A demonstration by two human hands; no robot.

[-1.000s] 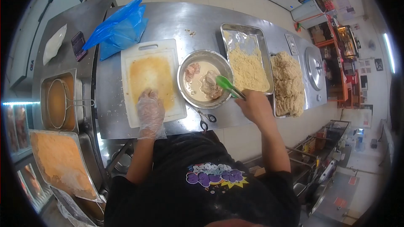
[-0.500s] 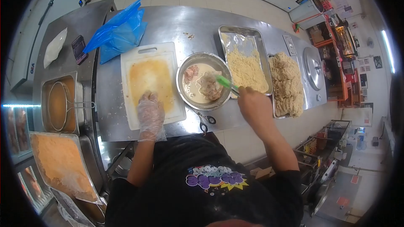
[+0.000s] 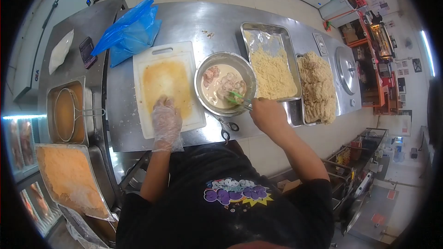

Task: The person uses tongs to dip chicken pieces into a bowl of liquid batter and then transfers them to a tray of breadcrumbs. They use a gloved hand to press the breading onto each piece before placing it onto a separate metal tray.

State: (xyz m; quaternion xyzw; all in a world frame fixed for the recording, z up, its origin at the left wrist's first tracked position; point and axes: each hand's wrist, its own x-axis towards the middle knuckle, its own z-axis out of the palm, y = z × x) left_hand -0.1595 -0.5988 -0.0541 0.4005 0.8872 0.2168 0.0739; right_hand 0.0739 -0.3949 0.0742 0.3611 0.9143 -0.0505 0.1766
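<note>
My right hand [image 3: 267, 114] is closed round the handle of green-tipped tongs [image 3: 239, 99]. Their tips dip into pale batter in a round steel bowl [image 3: 199, 85], at a clump of raw meat pieces [image 3: 230, 85]. Another pink piece of raw meat [image 3: 211, 74] lies at the bowl's left side. My left hand [image 3: 167, 121], in a clear plastic glove, rests on the lower part of a white cutting board [image 3: 186, 55] with an orange-yellow stain. Its fingers lie on the surface, with no object seen in them. Black-handled scissors [image 3: 228, 128] are below the bowl.
Right of the bowl stand a tray of yellowish crumbs [image 3: 272, 76] and a tray heaped with breaded pieces [image 3: 318, 87]. A steel lid [image 3: 345, 67] is beyond. On the left are a blue plastic bag [image 3: 131, 34], a phone [image 3: 87, 52], a strainer [image 3: 64, 115] and an orange-powder tray [image 3: 69, 175].
The tongs have moved down and slightly left within the bowl, their tips now lower in the batter. My right hand has shifted left and a little down. My left hand stays on the board.
</note>
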